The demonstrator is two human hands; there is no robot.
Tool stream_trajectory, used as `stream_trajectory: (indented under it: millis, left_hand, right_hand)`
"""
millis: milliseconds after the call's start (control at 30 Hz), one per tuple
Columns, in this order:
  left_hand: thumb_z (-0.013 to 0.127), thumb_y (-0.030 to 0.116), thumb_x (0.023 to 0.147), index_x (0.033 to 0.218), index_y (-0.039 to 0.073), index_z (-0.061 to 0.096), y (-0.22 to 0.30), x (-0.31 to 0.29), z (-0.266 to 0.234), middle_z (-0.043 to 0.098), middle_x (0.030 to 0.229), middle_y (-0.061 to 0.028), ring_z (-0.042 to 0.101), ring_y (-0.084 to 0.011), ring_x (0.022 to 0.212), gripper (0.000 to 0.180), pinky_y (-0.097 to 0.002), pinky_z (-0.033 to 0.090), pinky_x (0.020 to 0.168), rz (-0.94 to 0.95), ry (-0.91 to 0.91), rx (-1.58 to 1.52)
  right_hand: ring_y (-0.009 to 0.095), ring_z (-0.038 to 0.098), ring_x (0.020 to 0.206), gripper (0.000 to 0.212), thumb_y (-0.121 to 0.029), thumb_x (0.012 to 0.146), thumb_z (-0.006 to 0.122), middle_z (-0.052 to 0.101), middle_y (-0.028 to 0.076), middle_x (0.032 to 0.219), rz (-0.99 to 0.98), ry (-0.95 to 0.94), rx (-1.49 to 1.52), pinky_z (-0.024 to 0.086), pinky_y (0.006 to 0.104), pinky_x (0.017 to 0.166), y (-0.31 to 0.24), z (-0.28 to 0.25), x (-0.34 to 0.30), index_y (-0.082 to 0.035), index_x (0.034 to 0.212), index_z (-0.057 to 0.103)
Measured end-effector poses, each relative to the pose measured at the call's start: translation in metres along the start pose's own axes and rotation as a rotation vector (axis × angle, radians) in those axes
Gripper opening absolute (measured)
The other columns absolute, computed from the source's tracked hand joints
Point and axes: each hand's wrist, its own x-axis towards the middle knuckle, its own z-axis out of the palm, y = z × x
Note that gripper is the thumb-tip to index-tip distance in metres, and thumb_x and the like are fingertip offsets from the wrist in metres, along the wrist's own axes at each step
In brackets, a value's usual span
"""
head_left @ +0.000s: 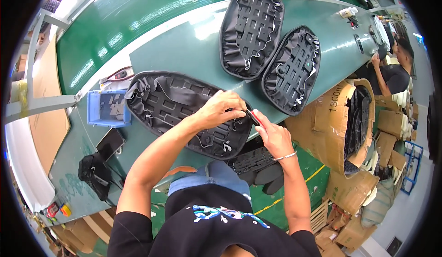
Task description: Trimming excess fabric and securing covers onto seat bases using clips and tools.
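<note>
A black seat shell [177, 101] lies upside down in front of me, its ribbed underside up and its gathered black cover [138, 91] folded over the rim. At the shell's right end my left hand [223, 107] is closed in a pinch on the cover's edge. My right hand [276, 139] grips a red-handled tool [256, 119] with a dark tip, close to the left fingertips. The tool looks like pliers, but the fingers hide much of it. Two similar black seats, one upright [251, 31] and one slanted [294, 68], lie beyond, ribbed sides up.
On the green table [184, 50] a blue bin [109, 109] holds small pieces. A phone [110, 144] and a black bag [94, 174] lie at left. A large carton [322, 123] with black parts stands right, and a co-worker [391, 75] works at the far right.
</note>
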Motion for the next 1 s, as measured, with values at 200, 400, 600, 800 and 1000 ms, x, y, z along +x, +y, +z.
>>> stream_trajectory:
  millis: [200, 400, 600, 800, 1000]
  left_hand:
    - [0.053, 0.019, 0.097, 0.077, 0.004, 0.047, -0.020, -0.009, 0.001, 0.058, 0.065, -0.0054, 0.052, -0.0116, 0.055, 0.025, -0.0258, 0.043, 0.055, -0.522, 0.281, -0.662]
    - [0.058, 0.018, 0.089, 0.085, 0.008, 0.048, -0.004, 0.010, -0.011, 0.048, 0.063, -0.0017, 0.050, -0.0146, 0.054, 0.015, -0.0292, 0.041, 0.051, -0.439, 0.121, -0.167]
    - [0.061, 0.013, 0.074, 0.075, 0.012, 0.055, -0.004, 0.018, 0.007, 0.056, 0.068, -0.0019, 0.056, -0.0222, 0.068, 0.006, -0.0383, 0.040, 0.065, 0.228, -0.213, 0.776]
    - [0.076, 0.019, 0.061, 0.054, 0.012, 0.044, -0.021, 0.007, 0.005, 0.044, 0.054, -0.0026, 0.046, -0.0228, 0.054, 0.034, -0.0348, 0.033, 0.061, 0.115, 0.125, 0.238]
    - [0.070, 0.007, 0.074, 0.060, 0.007, 0.051, -0.032, 0.000, 0.001, 0.055, 0.061, 0.0032, 0.052, -0.0067, 0.064, 0.023, -0.0387, 0.041, 0.097, -0.189, 0.538, -0.743]
  right_hand:
    - [0.039, 0.061, 0.060, 0.055, -0.020, 0.091, 0.057, 0.061, 0.018, 0.074, 0.113, 0.062, 0.077, 0.048, 0.0481, 0.051, -0.021, 0.038, -0.037, -0.020, 0.142, 0.038]
    - [0.039, 0.059, 0.058, 0.052, -0.018, 0.090, 0.058, 0.058, 0.017, 0.070, 0.211, 0.166, 0.116, 0.048, 0.0475, 0.051, -0.038, 0.040, -0.038, -0.018, 0.140, 0.042]
    - [0.039, 0.060, 0.062, 0.050, -0.016, 0.090, 0.057, 0.061, 0.017, 0.074, 0.190, 0.082, 0.101, 0.048, 0.0468, 0.054, -0.026, 0.023, -0.026, -0.019, 0.137, 0.044]
    - [0.040, 0.065, 0.073, 0.059, -0.011, 0.093, 0.051, 0.065, 0.023, 0.097, 0.365, 0.242, 0.286, 0.051, 0.0432, 0.060, -0.080, 0.076, -0.077, -0.010, 0.146, 0.025]
    - [0.048, 0.057, 0.101, 0.063, -0.005, 0.089, 0.053, 0.049, 0.033, 0.126, 0.673, 0.058, 0.762, 0.050, 0.0473, 0.079, -0.126, 0.094, -0.117, 0.000, 0.144, 0.021]
